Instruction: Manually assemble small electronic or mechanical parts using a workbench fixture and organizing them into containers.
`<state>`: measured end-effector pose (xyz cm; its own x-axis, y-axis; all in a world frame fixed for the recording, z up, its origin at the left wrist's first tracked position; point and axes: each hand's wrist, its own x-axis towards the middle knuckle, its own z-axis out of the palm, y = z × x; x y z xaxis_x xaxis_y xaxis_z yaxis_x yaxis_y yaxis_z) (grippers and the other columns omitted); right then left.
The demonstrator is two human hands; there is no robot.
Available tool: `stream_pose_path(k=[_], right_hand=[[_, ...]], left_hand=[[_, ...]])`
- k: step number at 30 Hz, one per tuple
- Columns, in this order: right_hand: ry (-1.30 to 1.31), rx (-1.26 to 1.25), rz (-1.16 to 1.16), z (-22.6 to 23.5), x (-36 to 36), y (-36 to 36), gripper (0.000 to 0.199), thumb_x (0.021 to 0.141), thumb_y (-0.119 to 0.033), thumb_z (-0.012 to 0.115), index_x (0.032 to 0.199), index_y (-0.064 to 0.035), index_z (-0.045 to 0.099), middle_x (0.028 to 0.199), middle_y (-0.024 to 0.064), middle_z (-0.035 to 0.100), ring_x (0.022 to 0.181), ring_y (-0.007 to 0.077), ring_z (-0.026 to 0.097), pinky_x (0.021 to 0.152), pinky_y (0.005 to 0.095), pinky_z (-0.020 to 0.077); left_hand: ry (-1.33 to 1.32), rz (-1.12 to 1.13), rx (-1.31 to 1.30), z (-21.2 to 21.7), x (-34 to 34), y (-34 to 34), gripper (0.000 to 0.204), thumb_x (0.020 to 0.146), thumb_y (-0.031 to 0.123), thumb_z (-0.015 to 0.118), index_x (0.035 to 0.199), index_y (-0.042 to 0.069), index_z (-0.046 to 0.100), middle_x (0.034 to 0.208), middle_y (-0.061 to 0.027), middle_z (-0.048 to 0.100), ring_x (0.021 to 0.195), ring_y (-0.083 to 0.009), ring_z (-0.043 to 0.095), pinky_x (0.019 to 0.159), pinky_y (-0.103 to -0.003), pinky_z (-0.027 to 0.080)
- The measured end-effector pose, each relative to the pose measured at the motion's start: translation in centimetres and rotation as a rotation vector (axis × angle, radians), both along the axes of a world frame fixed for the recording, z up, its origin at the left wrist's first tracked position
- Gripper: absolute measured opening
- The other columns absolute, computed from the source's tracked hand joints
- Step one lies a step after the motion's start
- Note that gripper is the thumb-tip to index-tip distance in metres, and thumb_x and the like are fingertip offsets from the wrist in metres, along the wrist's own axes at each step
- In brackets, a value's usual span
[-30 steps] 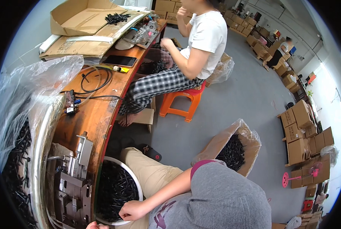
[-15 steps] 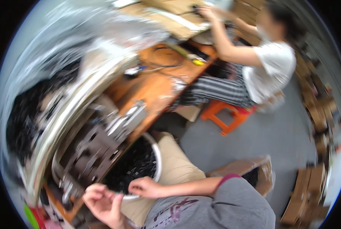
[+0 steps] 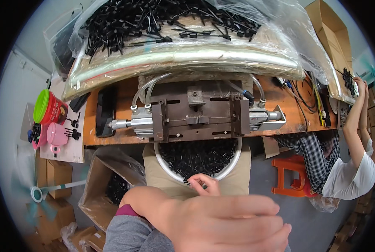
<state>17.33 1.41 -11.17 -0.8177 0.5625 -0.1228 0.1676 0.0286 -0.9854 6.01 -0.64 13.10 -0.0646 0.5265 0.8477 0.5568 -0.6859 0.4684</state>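
Observation:
Large in the foreground, my left hand (image 3: 233,220) is raised with its fingers curled together; whatever they hold, if anything, is hidden. Behind it, my right hand (image 3: 206,184) pinches a small black plastic part at the near rim of a round basin (image 3: 234,166). The basin sits on my lap and is full of black plastic parts (image 3: 195,156). Beyond it, a metal fixture (image 3: 183,111) with pneumatic cylinders and clear tubes stands at the bench's front edge, with a small dark block (image 3: 197,120) at its middle. Neither hand touches the fixture.
Thin black parts (image 3: 154,25) lie heaped on plastic-wrapped board behind the fixture. On the wooden bench (image 3: 93,122) is a phone (image 3: 105,111); red and pink tubs (image 3: 55,109) stand left. An open carton (image 3: 101,185) is by my left. A co-worker (image 3: 349,168) sits right, on an orange stool (image 3: 290,174).
My view has swung from a tilt to face the fixture squarely. My left hand has risen and now looms close, covering part of my right arm. My right hand stays by the basin rim.

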Motion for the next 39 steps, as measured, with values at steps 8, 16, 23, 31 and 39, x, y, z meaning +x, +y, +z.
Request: stream_pose_path(k=[8, 16, 23, 31, 39], right_hand=[[-0.002, -0.029, -0.009, 0.7, -0.2, 1.1, 0.011, 0.093, -0.01, 0.062, 0.096, -0.0006, 0.067, 0.078, 0.0043, 0.067, 0.072, 0.0094, 0.065, 0.063, 0.0235, 0.0502], [0.006, -0.074, -0.016, 0.4, -0.2, 0.5, 0.01, 0.091, -0.008, 0.064, 0.095, -0.0001, 0.068, 0.078, 0.0058, 0.068, 0.07, 0.0094, 0.065, 0.06, 0.0223, 0.0484], [-0.013, -0.073, 0.021, 0.5, -0.5, 0.3, 0.01, 0.092, -0.009, 0.063, 0.093, -0.0005, 0.067, 0.075, 0.0044, 0.067, 0.067, 0.0082, 0.063, 0.058, 0.0224, 0.0465], [-0.035, -0.081, 0.028, -0.3, -0.3, 0.2, 0.01, 0.091, -0.009, 0.064, 0.093, -0.0003, 0.067, 0.075, 0.0053, 0.067, 0.065, 0.0081, 0.061, 0.056, 0.0226, 0.0453], [-0.038, -0.069, 0.037, 0.4, -0.6, 0.4, 0.01, 0.091, -0.009, 0.064, 0.092, -0.0004, 0.067, 0.074, 0.0046, 0.067, 0.065, 0.0081, 0.062, 0.057, 0.0223, 0.0451]], left_hand=[[0.639, 0.375, 0.467, -0.1, -5.2, -2.6, 0.014, 0.085, 0.01, 0.067, 0.082, 0.023, 0.068, 0.077, 0.0133, 0.059, 0.079, -0.0065, 0.056, 0.08, -0.027, 0.04], [0.027, 0.518, 0.492, -5.9, -2.2, -2.4, 0.031, 0.081, 0.001, 0.068, 0.104, 0.02, 0.063, 0.098, 0.0166, 0.058, 0.086, 0.0002, 0.049, 0.081, -0.029, 0.03], [-0.097, 0.702, 0.098, -5.2, -0.4, -3.5, 0.085, 0.065, -0.008, 0.073, 0.125, 0.047, 0.051, 0.121, 0.018, 0.044, 0.102, -0.0051, 0.042, 0.09, -0.032, 0.034], [0.294, 1.07, 0.325, -6.9, -2.8, -3.7, 0.066, 0.054, -0.008, 0.082, 0.1, 0.033, 0.059, 0.106, 0.0169, 0.055, 0.11, -0.0035, 0.038, 0.096, -0.021, 0.036], [0.089, 0.414, 0.191, -3.8, -4.1, -4.3, 0.03, 0.071, 0.003, 0.074, 0.086, 0.027, 0.063, 0.094, 0.0172, 0.058, 0.099, -0.0064, 0.049, 0.094, -0.028, 0.034]])
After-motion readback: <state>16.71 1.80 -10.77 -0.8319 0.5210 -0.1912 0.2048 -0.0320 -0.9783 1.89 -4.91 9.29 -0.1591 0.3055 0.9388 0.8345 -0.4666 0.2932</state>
